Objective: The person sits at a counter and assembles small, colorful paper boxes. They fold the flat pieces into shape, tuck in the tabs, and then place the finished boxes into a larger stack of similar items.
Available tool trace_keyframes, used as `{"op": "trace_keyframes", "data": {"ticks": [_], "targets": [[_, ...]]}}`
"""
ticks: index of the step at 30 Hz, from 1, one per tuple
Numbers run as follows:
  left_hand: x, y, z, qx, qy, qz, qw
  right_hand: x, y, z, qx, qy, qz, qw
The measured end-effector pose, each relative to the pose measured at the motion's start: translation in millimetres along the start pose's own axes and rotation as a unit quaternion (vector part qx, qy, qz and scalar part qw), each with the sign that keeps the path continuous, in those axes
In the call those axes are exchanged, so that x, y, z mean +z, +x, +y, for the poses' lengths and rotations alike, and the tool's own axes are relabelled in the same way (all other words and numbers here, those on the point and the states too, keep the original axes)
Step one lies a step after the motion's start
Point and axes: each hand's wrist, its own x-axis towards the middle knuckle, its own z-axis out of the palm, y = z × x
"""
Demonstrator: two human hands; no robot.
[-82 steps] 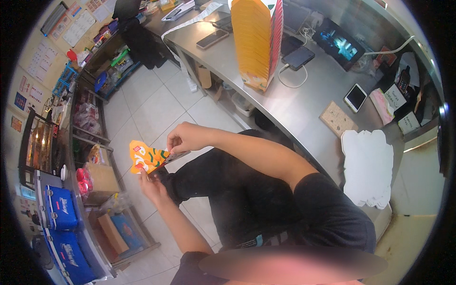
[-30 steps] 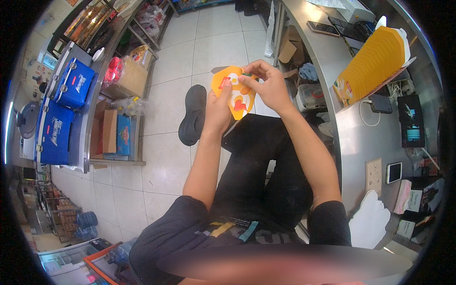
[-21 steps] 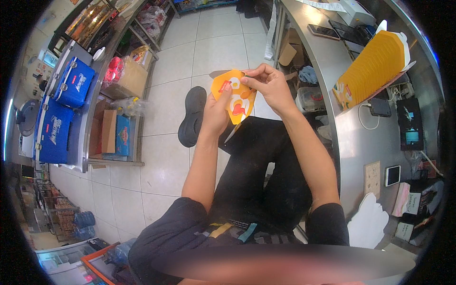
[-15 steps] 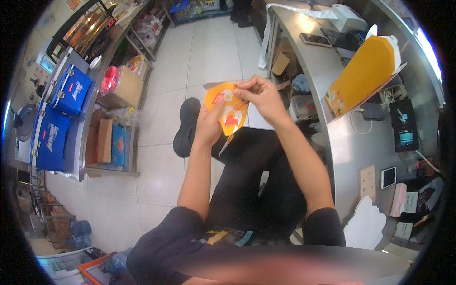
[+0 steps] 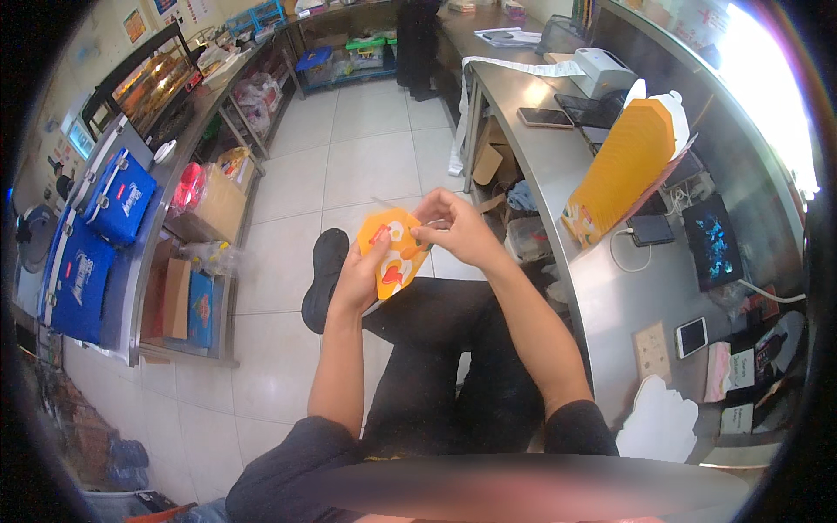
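Observation:
A yellow card food box (image 5: 390, 268), printed with egg and red shapes, is held over my lap. My left hand (image 5: 355, 277) is closed on its left side, thumb lying across the printed face. At its upper right edge, my right hand (image 5: 457, 228) pinches the card between thumb and fingers. The back of the box and the fingers behind it are hidden. On the counter to the right leans a tall stack of matching yellow card boxes (image 5: 621, 166) with white flaps.
The steel counter (image 5: 602, 288) on my right carries a tablet (image 5: 712, 242), a white phone (image 5: 691, 338), a charging device (image 5: 651, 230) and a white scalloped card (image 5: 658, 421). Blue insulated bags (image 5: 120, 196) stand on the left shelf. Far off, someone in black clothing (image 5: 418, 44) stands.
The view has tilted up, so more of the far room shows. Both hands keep their hold on the yellow box, and its printed face now shows more squarely.

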Motion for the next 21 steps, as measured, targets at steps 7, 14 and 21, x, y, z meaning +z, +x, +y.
{"op": "trace_keyframes", "data": {"ticks": [7,14,21], "targets": [[-0.4,1.0,9.2,0.067,-0.079,0.070,0.992,12.9,-9.2,-20.0,-0.172,-0.188,0.050,0.966],[11.2,-6.2,15.1,0.082,-0.052,0.118,0.988,36.4,-11.2,-25.4,-0.331,-0.289,0.013,0.898],[3.8,-15.2,19.5,0.126,0.101,0.077,0.984,47.6,-9.6,-10.5,-0.102,-0.062,0.060,0.991]]}}
